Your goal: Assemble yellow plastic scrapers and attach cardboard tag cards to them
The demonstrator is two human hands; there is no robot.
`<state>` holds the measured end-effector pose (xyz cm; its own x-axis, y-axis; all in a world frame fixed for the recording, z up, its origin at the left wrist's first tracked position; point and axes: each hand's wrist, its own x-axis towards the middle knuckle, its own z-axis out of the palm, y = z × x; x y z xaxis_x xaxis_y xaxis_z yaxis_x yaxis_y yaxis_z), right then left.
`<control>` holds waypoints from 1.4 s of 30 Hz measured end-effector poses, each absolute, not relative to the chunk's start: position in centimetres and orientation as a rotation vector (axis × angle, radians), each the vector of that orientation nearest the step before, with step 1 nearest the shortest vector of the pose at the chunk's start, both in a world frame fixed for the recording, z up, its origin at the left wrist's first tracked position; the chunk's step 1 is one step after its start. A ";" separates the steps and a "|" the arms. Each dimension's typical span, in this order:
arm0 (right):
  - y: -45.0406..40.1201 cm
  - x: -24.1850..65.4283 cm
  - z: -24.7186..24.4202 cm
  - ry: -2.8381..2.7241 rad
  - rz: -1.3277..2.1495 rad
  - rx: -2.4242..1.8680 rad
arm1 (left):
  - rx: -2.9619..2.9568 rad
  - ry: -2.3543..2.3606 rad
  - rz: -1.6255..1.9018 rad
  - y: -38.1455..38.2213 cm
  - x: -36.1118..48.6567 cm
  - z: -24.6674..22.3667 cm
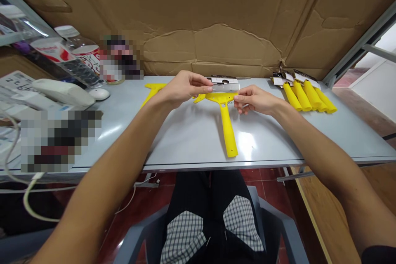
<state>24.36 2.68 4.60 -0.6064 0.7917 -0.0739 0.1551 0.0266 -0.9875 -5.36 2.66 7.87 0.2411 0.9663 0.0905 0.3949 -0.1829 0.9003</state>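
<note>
My left hand [185,88] pinches a white and silver printed card [223,84] at its left end, above the head of a yellow plastic scraper [227,126]. My right hand [253,100] grips the scraper's yellow head with its fingertips, just below the card. The scraper lies with its long handle pointing toward me on the grey table top [192,132]. Another yellow scraper [151,90] is partly hidden under my left wrist. To the right lies a row of several labelled yellow scrapers [306,95], handles overlapping.
A white computer mouse [100,93], a white telephone handset [63,93], papers, a plastic bottle [74,43] and blurred items crowd the table's left side. Corrugated cardboard [210,20] lines the back. Cables hang off the left edge. A grey chair and my lap sit below the table.
</note>
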 end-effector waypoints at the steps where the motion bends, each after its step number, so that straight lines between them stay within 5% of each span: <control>1: 2.7 24.4 4.6 -1.795 1.623 -0.963 | 1.731 1.260 0.902 2.7 -5.5 7.8; 42: 2.9 24.5 4.5 -1.812 1.627 -0.918 | 1.981 1.036 1.148 3.6 -5.6 6.6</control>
<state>24.52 2.90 4.52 -0.6271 0.7772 -0.0519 0.1352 0.0429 -0.9899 -5.62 3.63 6.65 0.3149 0.8564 0.4091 0.3193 -0.5015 0.8041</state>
